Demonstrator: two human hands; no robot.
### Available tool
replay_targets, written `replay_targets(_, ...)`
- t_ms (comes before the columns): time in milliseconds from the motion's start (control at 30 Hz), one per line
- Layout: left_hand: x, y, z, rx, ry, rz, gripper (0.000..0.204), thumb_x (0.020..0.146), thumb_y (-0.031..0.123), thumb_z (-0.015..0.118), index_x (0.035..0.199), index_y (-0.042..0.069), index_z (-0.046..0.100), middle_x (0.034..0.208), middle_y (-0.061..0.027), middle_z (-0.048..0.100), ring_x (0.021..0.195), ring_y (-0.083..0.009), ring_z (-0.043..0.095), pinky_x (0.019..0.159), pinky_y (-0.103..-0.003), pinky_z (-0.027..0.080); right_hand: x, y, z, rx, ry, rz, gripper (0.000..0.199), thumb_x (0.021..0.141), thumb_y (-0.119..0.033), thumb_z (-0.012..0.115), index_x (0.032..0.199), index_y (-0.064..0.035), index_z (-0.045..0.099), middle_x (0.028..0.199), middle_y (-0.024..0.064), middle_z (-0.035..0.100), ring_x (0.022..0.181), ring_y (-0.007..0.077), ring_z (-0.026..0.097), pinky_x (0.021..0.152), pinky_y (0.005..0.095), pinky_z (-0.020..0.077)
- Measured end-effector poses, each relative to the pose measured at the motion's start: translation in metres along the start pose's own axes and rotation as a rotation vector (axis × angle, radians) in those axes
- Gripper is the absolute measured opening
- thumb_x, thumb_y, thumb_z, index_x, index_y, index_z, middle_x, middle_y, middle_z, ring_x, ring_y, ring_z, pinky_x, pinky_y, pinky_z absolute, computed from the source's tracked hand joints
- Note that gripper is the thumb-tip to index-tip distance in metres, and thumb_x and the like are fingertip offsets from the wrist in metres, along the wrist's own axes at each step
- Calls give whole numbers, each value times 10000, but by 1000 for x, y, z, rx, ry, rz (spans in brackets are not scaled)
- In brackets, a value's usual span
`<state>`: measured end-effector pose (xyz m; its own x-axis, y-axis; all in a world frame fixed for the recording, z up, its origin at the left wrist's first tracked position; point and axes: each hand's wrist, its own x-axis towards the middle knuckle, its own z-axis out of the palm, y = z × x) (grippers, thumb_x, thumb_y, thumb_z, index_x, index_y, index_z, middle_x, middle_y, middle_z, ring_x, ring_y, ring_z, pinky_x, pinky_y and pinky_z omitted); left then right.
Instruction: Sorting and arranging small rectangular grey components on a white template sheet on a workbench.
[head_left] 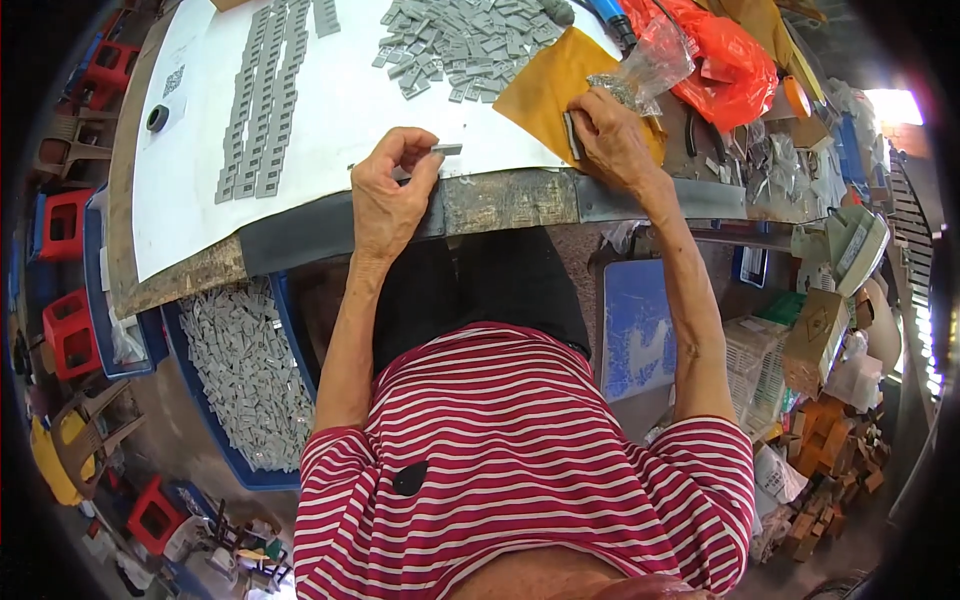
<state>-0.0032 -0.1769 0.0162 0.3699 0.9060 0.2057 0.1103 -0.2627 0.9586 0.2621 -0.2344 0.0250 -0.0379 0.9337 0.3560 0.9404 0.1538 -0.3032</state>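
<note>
Between the thumb and fingers of my left hand (395, 185) is a small flat grey piece (448, 149), held just above the white sheet (330, 120) near the table's front edge. My right hand (618, 145) is closed around another grey strip-shaped piece (572, 136), over a mustard-yellow cloth (545, 90). Small shiny metal parts (618, 90) lie by its fingers, beside a clear plastic bag (660, 65). Beyond my hands spreads a loose heap of similar grey pieces (465, 45). Long rows of them (262, 110) stand to the left.
A black ring-shaped roll (157, 118) sits at the table's left. Red plastic bags (725, 75), a blue-handled tool (612, 20) and dark-handled pliers (692, 135) occupy the right. Below the table's left side, a blue crate (295, 340) holds many grey pieces.
</note>
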Motion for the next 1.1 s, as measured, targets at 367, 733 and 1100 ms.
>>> replay_targets(367, -2, 2, -1, 12, -4, 20, 129, 752, 55, 606, 863, -6, 582, 713, -61, 611, 621, -105, 539, 603, -241, 446, 6, 10, -1, -111, -139, -170, 86, 785, -16, 512, 869, -10, 497, 814, 146, 507, 742, 350, 546, 611, 396, 456)
replay_targets(733, -3, 2, -1, 20, -2, 22, 127, 753, 54, 606, 862, -5, 581, 718, -53, 607, 629, -104, 535, 612, -238, 446, 8, 18, 1, -150, -173, -253, 91, 783, -8, 503, 862, 2, 461, 785, 159, 498, 723, 350, 540, 606, 400, 447)
replay_targets(1100, -2, 3, -1, 34, 3, 6, 122, 757, 55, 604, 862, -3, 583, 719, -54, 610, 638, -103, 543, 620, -237, 450, 7, 20, 0, -49, -112, -228, 72, 805, -30, 500, 856, 6, 464, 784, 177, 506, 737, 363, 538, 623, 394, 449)
